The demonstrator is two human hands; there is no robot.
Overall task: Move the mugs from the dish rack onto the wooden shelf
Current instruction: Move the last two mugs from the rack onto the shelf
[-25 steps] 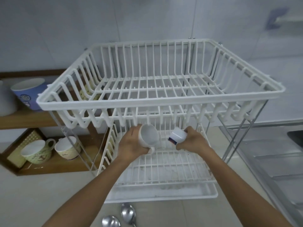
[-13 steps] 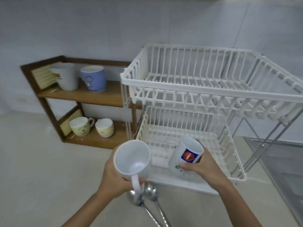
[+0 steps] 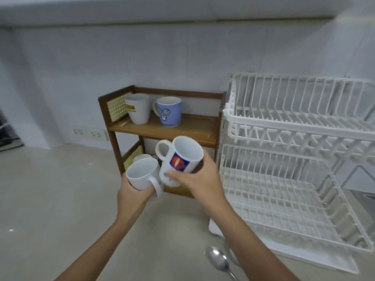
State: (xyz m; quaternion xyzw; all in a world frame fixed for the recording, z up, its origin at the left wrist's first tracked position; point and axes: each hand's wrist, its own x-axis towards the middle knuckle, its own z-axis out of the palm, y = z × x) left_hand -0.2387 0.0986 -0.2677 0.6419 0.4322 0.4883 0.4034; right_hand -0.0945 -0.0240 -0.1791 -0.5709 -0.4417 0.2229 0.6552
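My left hand (image 3: 133,194) grips a plain white mug (image 3: 143,176) from below, its handle pointing toward me. My right hand (image 3: 199,179) holds a white mug with a blue and red logo (image 3: 179,159), tilted, handle to the upper left. Both mugs hang in front of the lower level of the wooden shelf (image 3: 194,128), touching or nearly so. The white two-tier dish rack (image 3: 294,122) stands to the right, and both tiers look bare. On the shelf's top board sit a white mug with a yellow label (image 3: 138,108) and a blue mug (image 3: 169,111).
Another mug's rim (image 3: 142,157) peeks out on the lower shelf board behind the held mugs. Two spoons (image 3: 220,260) lie on the beige counter near my right forearm. Wall sockets (image 3: 89,133) sit left of the shelf. A sink edge (image 3: 365,196) shows at far right.
Both hands have carried their mugs out of the rack's lower tier and left toward the wooden shelf. My view has swung left, so the shelf is now central.
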